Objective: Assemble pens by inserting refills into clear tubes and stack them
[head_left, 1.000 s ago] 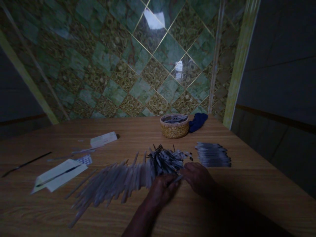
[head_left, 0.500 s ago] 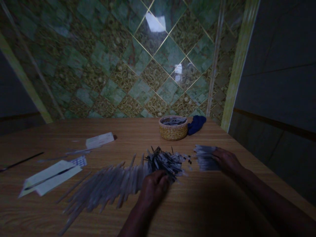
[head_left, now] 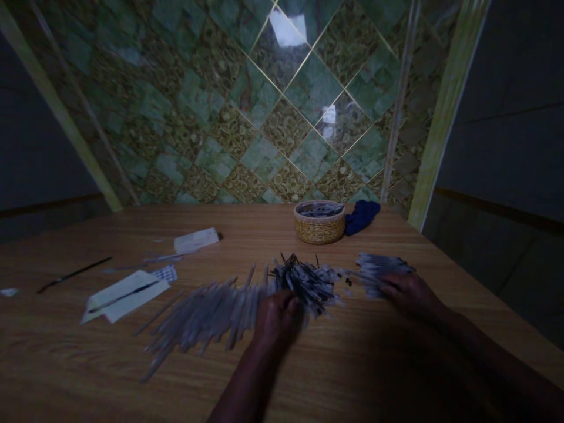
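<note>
My left hand point(head_left: 277, 317) is closed, its fingers curled at the near edge of a heap of short dark and clear pen parts point(head_left: 311, 282). What sits in those fingers is hidden. Left of it lies a wide spread of slim translucent pen tubes point(head_left: 207, 314), side by side on the table. My right hand point(head_left: 412, 294) pinches a slim pen-like tube point(head_left: 368, 279), blurred, pointing left. It is at the near side of a neat row of similar pens point(head_left: 381, 263).
A woven basket point(head_left: 319, 230) holding more slim pieces stands at the back, beside a dark blue cloth point(head_left: 362, 217). A white box point(head_left: 197, 239), pale card sheets point(head_left: 127, 295) with a dark stick on top, and another dark stick point(head_left: 74, 274) lie on the left.
The view has turned a little left, so things sit further right. My right hand has come off the row's right end to its near side, with a tube in its fingers.
</note>
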`<state>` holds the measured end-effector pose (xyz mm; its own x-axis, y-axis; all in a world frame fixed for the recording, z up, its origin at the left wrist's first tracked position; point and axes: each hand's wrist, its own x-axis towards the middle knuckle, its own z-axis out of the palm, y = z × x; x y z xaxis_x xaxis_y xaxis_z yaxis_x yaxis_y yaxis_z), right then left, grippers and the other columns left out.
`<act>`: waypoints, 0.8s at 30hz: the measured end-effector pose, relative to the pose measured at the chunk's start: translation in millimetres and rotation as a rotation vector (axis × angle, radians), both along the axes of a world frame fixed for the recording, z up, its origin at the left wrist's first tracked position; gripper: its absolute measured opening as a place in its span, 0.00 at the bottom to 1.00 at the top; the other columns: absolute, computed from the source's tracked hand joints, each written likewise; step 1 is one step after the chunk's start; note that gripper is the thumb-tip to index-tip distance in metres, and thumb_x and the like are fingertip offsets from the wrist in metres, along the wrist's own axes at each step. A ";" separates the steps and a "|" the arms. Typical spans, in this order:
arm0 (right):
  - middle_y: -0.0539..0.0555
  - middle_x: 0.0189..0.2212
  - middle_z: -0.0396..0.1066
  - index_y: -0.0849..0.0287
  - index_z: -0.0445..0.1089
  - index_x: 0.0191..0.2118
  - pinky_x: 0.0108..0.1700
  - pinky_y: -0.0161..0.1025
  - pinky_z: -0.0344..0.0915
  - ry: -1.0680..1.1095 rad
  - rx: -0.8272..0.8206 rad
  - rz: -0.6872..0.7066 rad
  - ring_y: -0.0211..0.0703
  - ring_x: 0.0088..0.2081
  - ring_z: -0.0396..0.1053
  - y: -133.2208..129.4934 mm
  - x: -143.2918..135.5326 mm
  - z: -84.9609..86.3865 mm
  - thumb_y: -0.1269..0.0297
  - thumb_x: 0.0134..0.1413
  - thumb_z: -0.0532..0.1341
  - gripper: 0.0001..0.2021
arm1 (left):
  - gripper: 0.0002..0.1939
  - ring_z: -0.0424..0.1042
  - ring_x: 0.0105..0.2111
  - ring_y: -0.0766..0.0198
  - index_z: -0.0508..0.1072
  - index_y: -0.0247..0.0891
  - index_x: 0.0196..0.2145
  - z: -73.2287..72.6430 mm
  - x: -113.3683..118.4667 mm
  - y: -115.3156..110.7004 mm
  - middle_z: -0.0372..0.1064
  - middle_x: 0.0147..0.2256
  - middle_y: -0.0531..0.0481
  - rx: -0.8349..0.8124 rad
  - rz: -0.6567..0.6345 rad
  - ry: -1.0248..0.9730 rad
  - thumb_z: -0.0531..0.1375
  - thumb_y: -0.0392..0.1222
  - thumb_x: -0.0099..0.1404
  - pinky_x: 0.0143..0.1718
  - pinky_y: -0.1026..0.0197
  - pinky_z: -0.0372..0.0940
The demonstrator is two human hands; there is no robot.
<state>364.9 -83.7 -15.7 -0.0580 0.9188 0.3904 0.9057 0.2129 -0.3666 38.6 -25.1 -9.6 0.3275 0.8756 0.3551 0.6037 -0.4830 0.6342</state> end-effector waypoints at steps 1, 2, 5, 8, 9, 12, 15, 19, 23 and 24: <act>0.55 0.35 0.76 0.56 0.75 0.37 0.38 0.42 0.66 0.097 -0.043 0.058 0.48 0.37 0.72 -3.6 -11.6 1.7 0.60 0.54 0.53 0.14 | 0.11 0.67 0.29 0.60 0.73 0.35 0.27 -0.6 -1.4 1.1 0.68 0.25 0.48 0.003 0.009 0.020 0.52 0.40 0.59 0.29 0.62 0.57; 0.54 0.33 0.76 0.56 0.75 0.36 0.35 0.40 0.66 0.198 -0.089 0.104 0.47 0.34 0.72 -7.2 -23.4 2.7 0.60 0.53 0.53 0.13 | 0.11 0.67 0.28 0.61 0.73 0.35 0.26 -1.2 -2.6 1.9 0.67 0.24 0.49 0.006 0.024 0.045 0.52 0.39 0.59 0.28 0.63 0.56; 0.51 0.26 0.74 0.56 0.74 0.37 0.25 0.36 0.64 0.560 -0.245 0.162 0.42 0.24 0.70 -15.8 -55.6 -0.9 0.57 0.49 0.58 0.12 | 0.09 0.67 0.29 0.62 0.73 0.35 0.26 -2.6 -2.7 0.3 0.67 0.25 0.49 0.024 -0.004 0.109 0.53 0.36 0.57 0.29 0.64 0.57; 0.47 0.19 0.71 0.58 0.72 0.41 0.19 0.34 0.61 0.923 -0.360 0.169 0.38 0.18 0.66 -19.6 -76.9 -10.4 0.56 0.45 0.62 0.17 | 0.08 0.67 0.30 0.62 0.74 0.36 0.27 -2.4 1.9 -6.6 0.69 0.28 0.48 0.067 -0.082 0.283 0.54 0.35 0.55 0.30 0.64 0.58; 0.47 0.17 0.70 0.59 0.72 0.40 0.19 0.34 0.61 1.014 -0.387 0.187 0.37 0.17 0.65 -20.2 -81.1 -12.6 0.56 0.44 0.63 0.17 | 0.08 0.68 0.30 0.61 0.74 0.35 0.27 -2.2 4.1 -9.2 0.69 0.28 0.47 0.083 -0.090 0.364 0.55 0.36 0.56 0.30 0.63 0.58; 0.49 0.18 0.71 0.61 0.72 0.35 0.21 0.36 0.64 1.186 -0.434 0.267 0.38 0.18 0.68 -22.0 -87.9 -12.2 0.56 0.44 0.64 0.15 | 0.11 0.69 0.30 0.58 0.74 0.34 0.28 -2.8 11.3 -15.8 0.70 0.29 0.42 0.134 -0.078 0.565 0.53 0.38 0.59 0.29 0.61 0.58; 0.52 0.21 0.74 0.62 0.72 0.34 0.25 0.38 0.66 1.262 -0.404 0.331 0.41 0.21 0.71 -26.3 -91.5 -4.5 0.56 0.44 0.65 0.14 | 0.11 0.70 0.32 0.55 0.74 0.33 0.30 -5.4 19.7 -19.7 0.72 0.31 0.39 0.146 -0.108 0.706 0.51 0.35 0.59 0.30 0.60 0.59; 0.55 0.25 0.75 0.61 0.72 0.35 0.30 0.40 0.69 1.261 -0.376 0.376 0.42 0.25 0.73 -37.2 -99.3 1.9 0.57 0.44 0.66 0.14 | 0.09 0.70 0.33 0.54 0.74 0.33 0.30 -7.4 27.1 -22.9 0.72 0.30 0.38 0.146 -0.121 0.741 0.54 0.31 0.53 0.30 0.59 0.60; 0.58 0.33 0.76 0.58 0.71 0.39 0.33 0.42 0.70 1.284 -0.357 0.330 0.45 0.31 0.74 -50.0 -107.3 3.6 0.59 0.36 0.70 0.20 | 0.06 0.67 0.26 0.61 0.72 0.34 0.25 -7.7 22.5 -19.9 0.68 0.24 0.46 0.036 -0.079 0.456 0.55 0.33 0.54 0.26 0.63 0.57; 0.58 0.34 0.76 0.58 0.71 0.39 0.33 0.42 0.70 1.291 -0.341 0.313 0.46 0.32 0.74 -52.1 -107.9 4.5 0.59 0.35 0.71 0.21 | 0.06 0.65 0.24 0.64 0.71 0.34 0.23 -8.7 20.5 -18.0 0.66 0.22 0.49 -0.021 -0.082 0.306 0.55 0.35 0.54 0.25 0.64 0.56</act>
<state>257.0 -135.8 -11.2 -0.0502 0.9952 0.0837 -0.1854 0.0731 -0.9799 59.1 -43.1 -18.3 0.4864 0.8478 0.2111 0.7274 -0.5268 0.4397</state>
